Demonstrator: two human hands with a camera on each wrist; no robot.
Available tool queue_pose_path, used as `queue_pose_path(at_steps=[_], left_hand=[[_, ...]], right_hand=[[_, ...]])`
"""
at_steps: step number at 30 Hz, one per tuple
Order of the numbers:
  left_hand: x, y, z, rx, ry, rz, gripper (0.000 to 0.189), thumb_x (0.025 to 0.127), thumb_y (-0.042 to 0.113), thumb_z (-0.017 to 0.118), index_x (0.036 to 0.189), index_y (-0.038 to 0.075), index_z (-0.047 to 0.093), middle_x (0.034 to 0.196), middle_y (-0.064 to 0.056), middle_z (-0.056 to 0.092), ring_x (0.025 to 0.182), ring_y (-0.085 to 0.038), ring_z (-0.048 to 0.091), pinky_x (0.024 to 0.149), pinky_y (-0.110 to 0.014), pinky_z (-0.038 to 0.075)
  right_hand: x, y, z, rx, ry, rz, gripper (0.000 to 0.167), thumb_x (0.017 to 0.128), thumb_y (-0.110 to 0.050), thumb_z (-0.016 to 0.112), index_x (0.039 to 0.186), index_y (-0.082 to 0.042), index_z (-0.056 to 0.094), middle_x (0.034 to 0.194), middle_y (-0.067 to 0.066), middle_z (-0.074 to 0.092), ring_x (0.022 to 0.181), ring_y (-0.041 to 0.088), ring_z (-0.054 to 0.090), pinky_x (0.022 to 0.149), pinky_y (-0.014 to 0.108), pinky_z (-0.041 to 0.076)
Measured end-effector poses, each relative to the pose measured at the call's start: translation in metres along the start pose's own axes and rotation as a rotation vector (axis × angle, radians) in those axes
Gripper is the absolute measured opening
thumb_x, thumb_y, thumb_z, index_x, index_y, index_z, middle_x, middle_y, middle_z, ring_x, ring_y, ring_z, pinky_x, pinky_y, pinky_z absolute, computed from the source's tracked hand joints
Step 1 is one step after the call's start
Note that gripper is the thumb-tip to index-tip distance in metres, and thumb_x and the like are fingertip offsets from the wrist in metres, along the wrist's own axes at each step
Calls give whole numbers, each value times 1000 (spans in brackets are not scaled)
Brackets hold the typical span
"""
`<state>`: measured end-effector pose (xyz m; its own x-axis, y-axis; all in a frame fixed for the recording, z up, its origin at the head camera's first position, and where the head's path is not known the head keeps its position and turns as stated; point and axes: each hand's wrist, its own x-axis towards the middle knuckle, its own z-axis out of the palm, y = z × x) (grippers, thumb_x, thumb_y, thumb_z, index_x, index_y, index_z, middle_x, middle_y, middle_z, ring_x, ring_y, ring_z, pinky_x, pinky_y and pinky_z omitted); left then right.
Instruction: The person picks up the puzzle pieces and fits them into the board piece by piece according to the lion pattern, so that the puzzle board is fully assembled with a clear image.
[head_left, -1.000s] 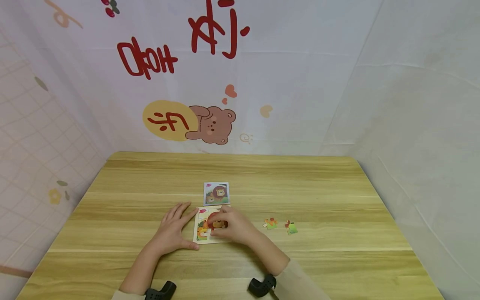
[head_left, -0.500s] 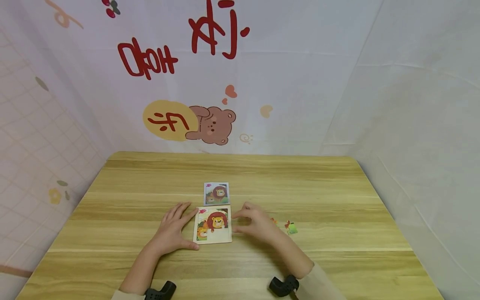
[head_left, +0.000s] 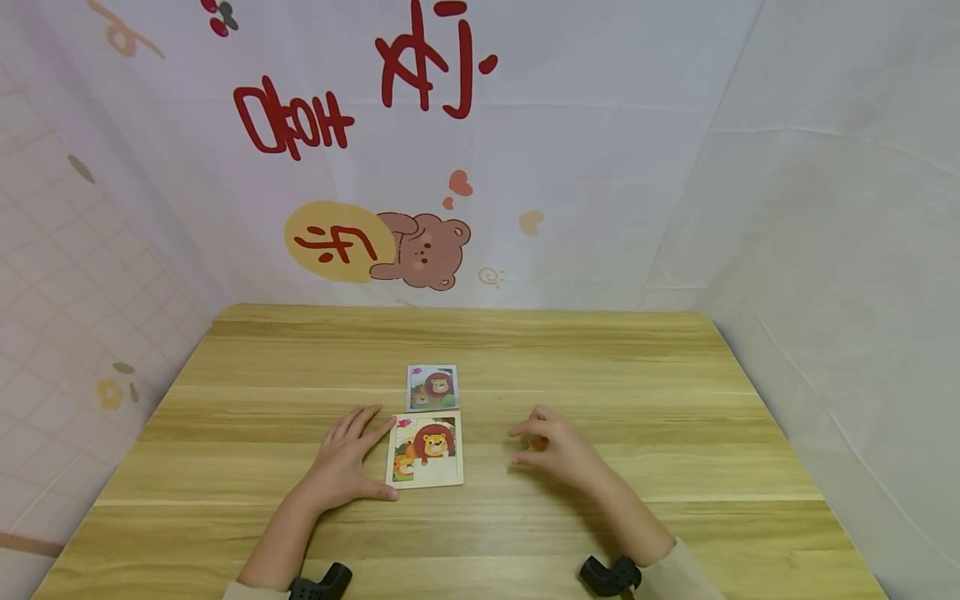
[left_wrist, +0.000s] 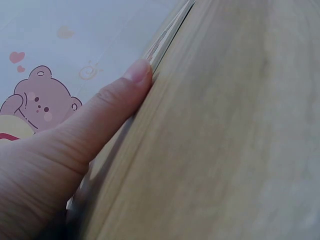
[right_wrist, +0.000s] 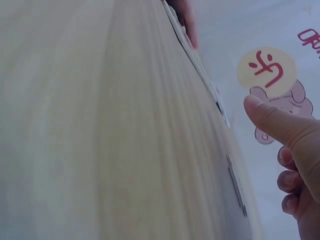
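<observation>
A pale puzzle board lies on the table, partly filled with a lion picture; its lower right part shows bare backing. My left hand rests spread at the board's left side, index fingertip at the upper left corner and thumb at the lower left one. In the left wrist view the thumb lies along the board's edge. My right hand is over the loose pieces to the right, thumb and index finger apart. An orange puzzle piece shows between them, still on the table. The hand hides the other piece.
A small lion picture card lies just beyond the board, nearly touching its far edge. The wooden table ends at a white printed cloth behind. Black wrist cameras sit on both forearms.
My right hand has left the board and moved right to the loose pieces, with the lion's face now uncovered. My left hand has stayed put.
</observation>
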<state>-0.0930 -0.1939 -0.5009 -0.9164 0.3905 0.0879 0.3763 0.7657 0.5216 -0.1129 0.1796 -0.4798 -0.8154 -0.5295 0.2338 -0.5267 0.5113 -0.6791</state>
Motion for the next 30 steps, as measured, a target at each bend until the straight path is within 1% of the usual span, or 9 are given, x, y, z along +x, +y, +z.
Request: queue_pose_path(at_steps=[3,9,11,16,19,22,25,30], left_hand=[[0,0,0,-5,0,1,116,52,72,77,145,11,43,153,-18,26,139,-42,14,103,-66,12],[0,0,0,-1,-2,1,116,53,73,76,145,11,44,153,-18,26,139,-42,14,102,-66,13],[0,-1,0,3,0,6,116,52,73,76,145,10,44,152,-18,26,138,-43,14,102,-66,14],[0,-1,1,-1,6,12,117,52,73,76,145,10,44,152,-18,26,138,-43,14,102,-67,13],[0,-1,1,-6,9,10,117,52,73,76,145,10,44,152,-18,27,138,-43,14,102,-66,13],[0,0,1,-10,2,1,117,52,73,76,145,10,44,153,-18,26,139,-42,14,103,-66,12],[0,0,0,-8,-8,-8,117,52,74,76,145,11,43,153,-17,25,139,-42,13,103,-66,12],[0,0,1,-4,-9,-9,117,53,74,75,145,11,43,153,-17,26,139,-42,13,103,-65,12]], right_hand=[[-7,8,-5,-4,3,-1,34,74,-20,83,105,-10,73,83,1,54,71,17,50,59,22,45],[-16,18,-13,-67,11,-14,34,73,-22,84,104,-12,74,85,-2,56,71,15,51,59,22,46],[-18,20,-16,-82,10,1,35,73,-24,83,105,-14,74,87,-3,56,72,14,51,60,22,46],[-23,25,-22,-95,-4,71,37,71,-27,83,106,-19,74,88,-6,56,71,12,47,60,23,43],[-25,28,-25,-86,-21,119,37,73,-26,83,108,-19,74,87,-7,56,70,11,45,58,24,42],[-25,31,-26,-76,-38,161,36,75,-26,82,109,-18,73,88,-8,55,71,10,47,59,23,43],[-26,34,-27,-72,-48,173,36,75,-25,81,109,-17,73,89,-8,55,72,10,48,59,23,44],[-27,38,-26,-79,-39,156,33,75,-28,81,106,-18,74,87,-11,55,69,9,46,57,23,43]])
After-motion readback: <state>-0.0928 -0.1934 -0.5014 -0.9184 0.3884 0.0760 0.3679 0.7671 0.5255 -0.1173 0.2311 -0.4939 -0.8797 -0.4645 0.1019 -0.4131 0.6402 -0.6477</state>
